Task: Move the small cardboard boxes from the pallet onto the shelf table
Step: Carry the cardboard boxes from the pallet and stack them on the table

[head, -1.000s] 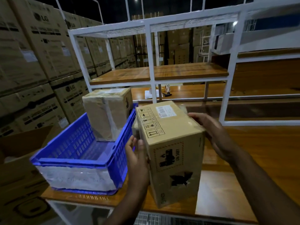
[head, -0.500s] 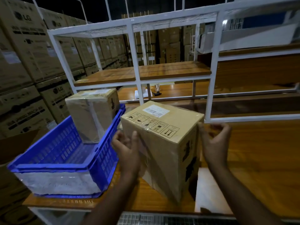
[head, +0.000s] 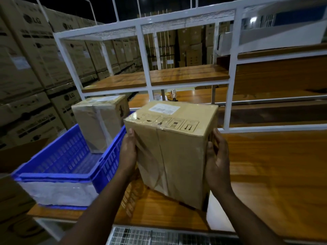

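A tall taped cardboard box (head: pixel 174 152) with a white label and handling symbols on top stands upright on the wooden shelf table (head: pixel 269 174), near its front edge. My left hand (head: pixel 127 153) grips its left front edge. My right hand (head: pixel 217 161) grips its right front edge, thumb on the front face. A second, plastic-wrapped cardboard box (head: pixel 100 121) stands inside a blue plastic crate (head: pixel 60 167) at the table's left end.
A white metal shelf frame (head: pixel 149 68) with a wooden upper shelf (head: pixel 159 77) rises behind the box. Large stacked cartons (head: pixel 30 68) fill the left side. A white patch (head: pixel 218 214) lies on the tabletop by the box's base. Wire mesh (head: pixel 150 236) runs below the table's front edge.
The box was turned from a corner-on, tilted pose to upright with its taped face toward me. My right hand, briefly off the box, now grips its right edge again.
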A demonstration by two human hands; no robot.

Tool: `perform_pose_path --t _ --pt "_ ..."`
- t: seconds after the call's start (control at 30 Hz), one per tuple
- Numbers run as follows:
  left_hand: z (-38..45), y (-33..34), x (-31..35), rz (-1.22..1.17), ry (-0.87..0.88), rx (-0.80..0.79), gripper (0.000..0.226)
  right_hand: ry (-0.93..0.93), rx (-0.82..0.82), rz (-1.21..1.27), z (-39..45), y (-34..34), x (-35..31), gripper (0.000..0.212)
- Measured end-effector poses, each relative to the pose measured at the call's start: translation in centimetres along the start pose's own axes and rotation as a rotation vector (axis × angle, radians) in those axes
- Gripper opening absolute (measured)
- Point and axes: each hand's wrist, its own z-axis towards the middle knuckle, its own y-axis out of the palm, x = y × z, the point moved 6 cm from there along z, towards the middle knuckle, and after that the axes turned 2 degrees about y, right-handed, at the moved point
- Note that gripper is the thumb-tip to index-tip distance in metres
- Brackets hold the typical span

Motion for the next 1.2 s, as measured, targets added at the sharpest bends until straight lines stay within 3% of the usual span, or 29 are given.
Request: perform_pose_path --t 0.13,0.27,0.4,0.5,0.7,0.77,0.9,1.2 --pt "-0.4 -1.2 4.7 0.009 0.16 0.059 0.063 -0.063 -0.026 0.089 2.5 0.9 -3.0 0.06" --pt "-0.4 -2.9 9.0 0.021 0.291 0.105 0.05 -0.096 -0.098 0.178 5.2 2.7 -6.3 0.07" --pt "0.1 -5.1 11.9 0.047 0.389 0.179 0.043 -0.105 -0.194 0.235 7.4 5.5 -8.6 0.065" --pt "0.6 -7.0 13.5 0.02 0.441 0.21 0.032 -0.113 -0.279 0.276 8.2 8.3 -10.4 0.078" --pt "3.0 -13.1 16.5 0.014 0.565 0.35 0.047 -0.166 -0.387 0.29 9.6 15.4 -13.3 0.084" --pt "4.3 -15.2 17.1 0.023 0.583 0.392 0.046 -0.164 -0.42 0.29 10.0 18.2 -13.7 0.084" --pt "7.6 -20.2 17.6 -0.04 0.596 0.407 0.046 -0.19 -0.482 0.29 10.7 24.6 -14.5 0.061" --pt "16.5 -30.9 14.7 -0.06 0.532 0.522 0.047 -0.134 -0.577 0.245 11.3 38.2 -14.6 0.067"
